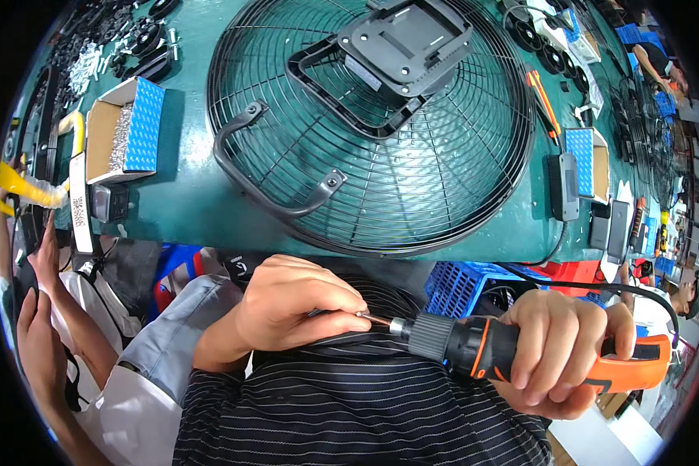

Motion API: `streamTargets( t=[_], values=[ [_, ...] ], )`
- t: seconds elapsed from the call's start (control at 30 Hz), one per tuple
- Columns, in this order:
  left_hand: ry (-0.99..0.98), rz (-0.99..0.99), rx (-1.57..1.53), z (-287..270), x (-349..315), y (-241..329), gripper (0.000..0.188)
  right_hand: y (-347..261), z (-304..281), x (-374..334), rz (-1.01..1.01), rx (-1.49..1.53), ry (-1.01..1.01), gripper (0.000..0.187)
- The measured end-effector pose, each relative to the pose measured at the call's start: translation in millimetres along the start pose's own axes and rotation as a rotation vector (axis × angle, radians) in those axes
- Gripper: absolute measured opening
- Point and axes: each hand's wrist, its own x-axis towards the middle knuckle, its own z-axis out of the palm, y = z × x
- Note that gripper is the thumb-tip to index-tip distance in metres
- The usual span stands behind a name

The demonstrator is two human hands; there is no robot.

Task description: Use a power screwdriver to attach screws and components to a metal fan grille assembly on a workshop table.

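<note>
Low in front of my striped shirt, my right hand (563, 346) wraps around an orange and black electric screwdriver (474, 347), held level with its bit pointing left. My left hand (291, 304) is closed in a pinch at the bit's end. A small silvery screw (362, 314) shows at those fingertips, mostly hidden by them. Beyond both hands, on the green table, lies a round black fan grille (412, 179). It carries a black bracket with a box-shaped housing (404, 46) and a curved black handle (276, 206). Neither hand touches the grille.
An open blue-and-white box of small screws (144, 124) stands at the left, another blue box (581, 163) at the right. Near it are a black corded controller (567, 186) and an orange cutter (545, 105). Blue crates (462, 289) sit below the table edge. A co-worker's arms (50, 342) are at far left.
</note>
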Motion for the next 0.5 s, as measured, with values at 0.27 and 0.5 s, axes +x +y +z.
streamTargets(
  t=[0.27,0.5],
  values=[
    [0.016,-0.016,-0.043,8.2,0.3,-8.1,0.018,-0.5,-5.6,-2.7,0.028,0.001,0.021,0.047],
    [0.011,-0.019,-0.059,11.0,1.7,-10.7,0.018,-1.6,-9.6,-2.1,-0.022,0.015,-0.002,0.046]
  ],
)
